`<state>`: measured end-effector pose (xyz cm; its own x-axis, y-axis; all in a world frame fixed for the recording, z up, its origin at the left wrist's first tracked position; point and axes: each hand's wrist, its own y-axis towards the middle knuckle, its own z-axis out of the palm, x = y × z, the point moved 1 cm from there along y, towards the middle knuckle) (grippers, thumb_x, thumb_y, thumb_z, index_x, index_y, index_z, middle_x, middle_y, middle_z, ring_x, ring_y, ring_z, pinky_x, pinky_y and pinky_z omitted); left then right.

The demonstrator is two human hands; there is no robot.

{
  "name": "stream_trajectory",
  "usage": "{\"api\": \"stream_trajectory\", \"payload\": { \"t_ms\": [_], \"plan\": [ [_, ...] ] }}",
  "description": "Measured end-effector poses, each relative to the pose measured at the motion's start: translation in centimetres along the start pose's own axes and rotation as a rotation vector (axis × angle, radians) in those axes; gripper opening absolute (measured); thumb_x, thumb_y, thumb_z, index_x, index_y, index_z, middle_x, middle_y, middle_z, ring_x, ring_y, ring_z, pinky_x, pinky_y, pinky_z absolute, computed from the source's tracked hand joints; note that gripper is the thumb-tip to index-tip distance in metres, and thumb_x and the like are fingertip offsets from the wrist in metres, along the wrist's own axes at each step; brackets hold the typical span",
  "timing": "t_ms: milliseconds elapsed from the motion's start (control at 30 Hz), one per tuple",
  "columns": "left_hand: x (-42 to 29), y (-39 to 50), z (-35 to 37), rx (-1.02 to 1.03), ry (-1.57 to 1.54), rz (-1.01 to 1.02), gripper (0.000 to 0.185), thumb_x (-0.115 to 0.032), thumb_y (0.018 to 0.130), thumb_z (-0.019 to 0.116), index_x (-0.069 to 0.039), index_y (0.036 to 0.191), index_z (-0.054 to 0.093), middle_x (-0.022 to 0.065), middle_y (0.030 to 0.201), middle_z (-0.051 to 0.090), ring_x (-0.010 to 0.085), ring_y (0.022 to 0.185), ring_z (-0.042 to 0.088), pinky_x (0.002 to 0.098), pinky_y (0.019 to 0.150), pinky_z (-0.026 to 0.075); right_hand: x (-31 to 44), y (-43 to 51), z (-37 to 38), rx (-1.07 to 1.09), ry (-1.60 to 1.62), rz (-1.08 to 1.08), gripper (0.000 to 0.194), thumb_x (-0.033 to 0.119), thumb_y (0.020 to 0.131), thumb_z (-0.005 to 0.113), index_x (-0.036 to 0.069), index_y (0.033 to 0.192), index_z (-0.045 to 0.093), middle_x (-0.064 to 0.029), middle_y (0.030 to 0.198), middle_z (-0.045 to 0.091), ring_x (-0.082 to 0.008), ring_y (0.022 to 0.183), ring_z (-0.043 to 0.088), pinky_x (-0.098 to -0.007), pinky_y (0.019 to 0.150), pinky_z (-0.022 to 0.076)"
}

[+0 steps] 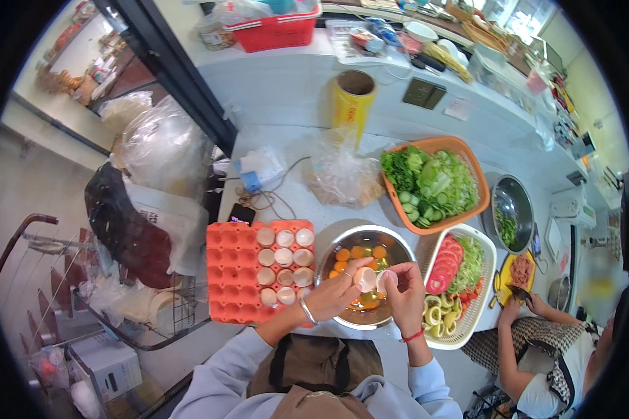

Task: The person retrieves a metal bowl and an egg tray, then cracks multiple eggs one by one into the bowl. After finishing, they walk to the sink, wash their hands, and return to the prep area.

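Note:
Over a stainless steel bowl (pixel 367 231), my left hand (pixel 338 296) holds one half of a cracked eggshell (pixel 366 279). My right hand (pixel 406 294) pinches the other half-shell (pixel 386 281) beside it, close to the first. Both halves look emptied. In the bowl below lie several whole egg yolks (pixel 357 252) in clear egg white; my hands hide part of them. Left of the bowl is an orange-red egg tray (pixel 230 269). Its right-hand columns carry several opened eggshells (pixel 284 256), while the cups in its left columns are bare.
A white basket (pixel 453 343) of sliced tomato, shredded greens and pepper rings adjoins the bowl's right side. Behind stand an orange basket (pixel 479 173) of lettuce and cucumber, a plastic bag (pixel 346 180) and a yellow roll (pixel 352 107). At right, another person's hands (pixel 511 311) cut meat with a knife.

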<state>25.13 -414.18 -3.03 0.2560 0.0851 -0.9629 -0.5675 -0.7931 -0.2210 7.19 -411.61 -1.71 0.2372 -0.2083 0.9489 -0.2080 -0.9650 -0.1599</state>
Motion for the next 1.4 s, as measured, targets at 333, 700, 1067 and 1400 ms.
{"api": "stream_trajectory", "payload": {
  "t_ms": [333,700,1067,1400],
  "plan": [
    [7.3,-8.7,-6.3,-0.41,-0.221,0.064,0.053,-0.017,0.09,0.04,0.002,0.138,0.028,0.0175,0.138,0.036,0.029,0.124,0.041,0.0346,0.106,0.031,1.2,-1.1,15.8,0.137,-0.146,-0.433,0.015,0.011,0.081,0.068,0.002,0.085,0.057,-0.0127,0.079,0.054,-0.0283,0.07,0.055,-0.0358,0.061,0.0454],
    [15.9,-12.2,-14.5,-0.794,0.513,-0.19,0.058,-0.02,0.093,0.048,-0.006,0.145,0.026,0.02,0.15,0.024,0.0323,0.139,0.023,0.0387,0.111,0.02,-2.2,-2.8,26.3,0.296,-0.18,-0.632,0.022,0.009,0.084,0.059,0.001,0.104,0.054,-0.0208,0.109,0.053,-0.0371,0.101,0.051,-0.0431,0.086,0.0434],
    [17.2,-16.1,-15.2,-0.888,-0.074,0.055,0.059,-0.007,0.089,0.052,0.0,0.142,0.025,0.0166,0.142,0.032,0.0284,0.137,0.027,0.0383,0.113,0.022,-3.3,-6.8,17.9,0.292,-0.396,-0.397,0.015,0.013,0.085,0.063,0.005,0.098,0.061,-0.0115,0.098,0.059,-0.03,0.094,0.056,-0.0379,0.082,0.046],
    [24.8,-19.7,-14.5,-0.923,0.103,-0.361,0.057,-0.01,0.084,0.062,0.004,0.133,0.036,0.0185,0.126,0.049,0.0261,0.111,0.052,0.036,0.099,0.039,-4.1,-10.2,18.1,0.235,-0.704,-0.555,0.053,0.006,0.078,0.062,0.011,0.129,0.048,-0.0117,0.13,0.049,-0.0311,0.119,0.047,-0.045,0.1,0.0365]
  ]
}}
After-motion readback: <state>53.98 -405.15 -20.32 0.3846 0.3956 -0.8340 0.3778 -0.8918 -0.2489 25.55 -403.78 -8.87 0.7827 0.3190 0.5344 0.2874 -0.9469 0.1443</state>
